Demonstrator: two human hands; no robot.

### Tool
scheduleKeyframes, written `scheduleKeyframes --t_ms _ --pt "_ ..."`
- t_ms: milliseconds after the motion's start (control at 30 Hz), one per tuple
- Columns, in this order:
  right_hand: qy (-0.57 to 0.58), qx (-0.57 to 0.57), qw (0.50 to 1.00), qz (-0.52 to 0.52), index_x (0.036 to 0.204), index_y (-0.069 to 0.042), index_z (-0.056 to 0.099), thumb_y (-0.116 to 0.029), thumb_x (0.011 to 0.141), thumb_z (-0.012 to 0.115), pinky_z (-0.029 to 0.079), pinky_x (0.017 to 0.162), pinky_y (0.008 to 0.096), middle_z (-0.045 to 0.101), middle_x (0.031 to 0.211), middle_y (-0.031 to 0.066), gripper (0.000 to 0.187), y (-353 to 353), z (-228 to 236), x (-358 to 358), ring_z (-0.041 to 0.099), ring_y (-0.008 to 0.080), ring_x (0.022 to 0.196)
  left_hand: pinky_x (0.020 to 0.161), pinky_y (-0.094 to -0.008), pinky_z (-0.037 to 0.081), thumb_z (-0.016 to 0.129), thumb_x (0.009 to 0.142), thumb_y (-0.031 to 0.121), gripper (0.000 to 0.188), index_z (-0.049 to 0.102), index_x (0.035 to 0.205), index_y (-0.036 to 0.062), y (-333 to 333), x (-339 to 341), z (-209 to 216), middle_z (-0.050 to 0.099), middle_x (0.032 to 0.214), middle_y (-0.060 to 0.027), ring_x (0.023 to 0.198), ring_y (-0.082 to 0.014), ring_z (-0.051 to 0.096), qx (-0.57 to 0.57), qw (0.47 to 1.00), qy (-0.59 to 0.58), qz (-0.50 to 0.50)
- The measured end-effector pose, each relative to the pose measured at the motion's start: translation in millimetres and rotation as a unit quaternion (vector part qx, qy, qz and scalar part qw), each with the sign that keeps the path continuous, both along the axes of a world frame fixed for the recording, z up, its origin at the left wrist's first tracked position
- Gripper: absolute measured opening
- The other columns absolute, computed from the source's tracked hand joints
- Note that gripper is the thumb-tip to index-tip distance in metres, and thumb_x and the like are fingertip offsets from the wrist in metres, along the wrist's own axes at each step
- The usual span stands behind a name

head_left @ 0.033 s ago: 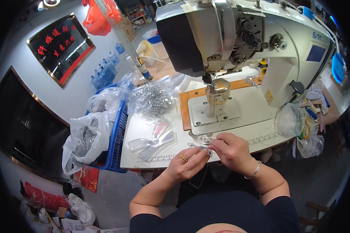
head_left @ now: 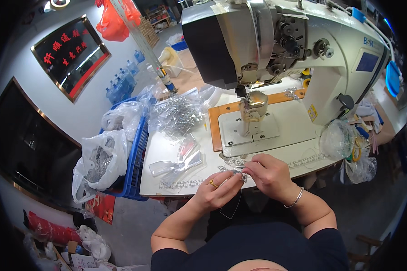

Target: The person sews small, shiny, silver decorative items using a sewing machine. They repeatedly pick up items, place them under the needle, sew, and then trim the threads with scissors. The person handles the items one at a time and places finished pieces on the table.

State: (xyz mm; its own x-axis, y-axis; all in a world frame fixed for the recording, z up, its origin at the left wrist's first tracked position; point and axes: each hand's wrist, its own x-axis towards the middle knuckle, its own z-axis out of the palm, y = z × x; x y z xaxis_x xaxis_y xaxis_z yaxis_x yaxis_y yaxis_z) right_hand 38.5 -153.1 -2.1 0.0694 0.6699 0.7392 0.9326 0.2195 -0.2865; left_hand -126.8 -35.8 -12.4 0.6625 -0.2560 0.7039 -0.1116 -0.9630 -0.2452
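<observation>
While our left hand (head_left: pixel 217 190) pinches one end of a small clear plastic piece (head_left: pixel 238 175) at the table's (head_left: pixel 167 156) front edge, our right hand (head_left: pixel 267 174) pinches its other end, just below the white sewing machine (head_left: pixel 276 49).

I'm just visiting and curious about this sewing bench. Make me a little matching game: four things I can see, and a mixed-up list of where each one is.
Things:
1. sewing machine
2. blue crate
3. clear plastic piece
4. heap of clear pieces

Places:
A. pinched between the left hand and the right hand at the near table edge
B. on the table top, left of the machine's needle
C. beside the table's left edge, with white bags in it
D. on the table, beyond both hands

Pairs: 1-D, 2-C, 3-A, 4-B
</observation>
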Motion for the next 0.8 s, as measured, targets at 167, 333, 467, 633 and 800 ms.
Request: scheduleKeyframes --t_ms 167,333,467,633,800 --pt "0.07 0.011 0.997 -0.026 0.086 -0.008 0.064 -0.012 0.071 0.074 0.049 0.055 0.0308 0.057 0.08 0.0048 0.018 -6.9 -7.5 0.7 0.059 0.0217 0.066 0.073 -0.0295 0.05 0.07 0.061 0.001 0.027 0.07 0.087 0.0061 0.3 -3.2 -1.1 0.061 0.104 -0.0045 0.089 -0.0197 0.059 -0.047 0.999 -0.013 0.017" --pt "0.064 0.005 0.997 -0.036 0.087 -0.007 0.064 -0.012 0.071 0.075 0.049 0.055 0.0309 0.057 0.08 0.0049 0.02 -8.1 -11.6 -3.2 0.06 0.0218 0.068 0.075 -0.0295 0.05 0.067 0.062 0.0 0.03 0.069 0.091 0.0066 -0.8 -3.8 -2.0 0.061 0.105 -0.0047 0.09 -0.0203 0.058 -0.069 0.997 -0.025 0.024" --pt "0.045 0.019 0.998 -0.032 0.086 -0.007 0.064 -0.01 0.071 0.074 0.049 0.054 0.0316 0.058 0.08 0.006 0.019 -4.5 -7.5 -4.4 0.06 0.0229 0.065 0.074 -0.029 0.05 0.067 0.062 0.001 0.028 0.069 0.09 0.007 -1.5 -3.6 -1.1 0.061 0.105 -0.0048 0.089 -0.0206 0.058 -0.053 0.998 -0.03 0.02" --pt "0.013 0.03 0.999 -0.018 0.086 -0.006 0.064 -0.009 0.07 0.075 0.05 0.055 0.0321 0.058 0.079 0.0062 0.019 -0.5 -7.2 -1.3 0.06 0.0235 0.067 0.074 -0.0292 0.05 0.067 0.063 0.002 0.028 0.069 0.091 0.0075 -0.9 -3.9 -0.8 0.061 0.104 -0.0052 0.089 -0.0208 0.058 -0.058 0.998 -0.027 0.02" --pt "0.006 0.019 1.0 0.007 0.085 -0.007 0.063 -0.012 0.071 0.073 0.05 0.058 0.0306 0.058 0.082 0.0051 0.018 0.7 -10.1 6.8 0.06 0.022 0.072 0.073 -0.0295 0.049 0.069 0.062 0.001 0.031 0.068 0.092 0.0087 0.0 -5.1 -6.7 0.061 0.103 -0.005 0.088 -0.0211 0.058 -0.089 0.995 -0.038 0.023"
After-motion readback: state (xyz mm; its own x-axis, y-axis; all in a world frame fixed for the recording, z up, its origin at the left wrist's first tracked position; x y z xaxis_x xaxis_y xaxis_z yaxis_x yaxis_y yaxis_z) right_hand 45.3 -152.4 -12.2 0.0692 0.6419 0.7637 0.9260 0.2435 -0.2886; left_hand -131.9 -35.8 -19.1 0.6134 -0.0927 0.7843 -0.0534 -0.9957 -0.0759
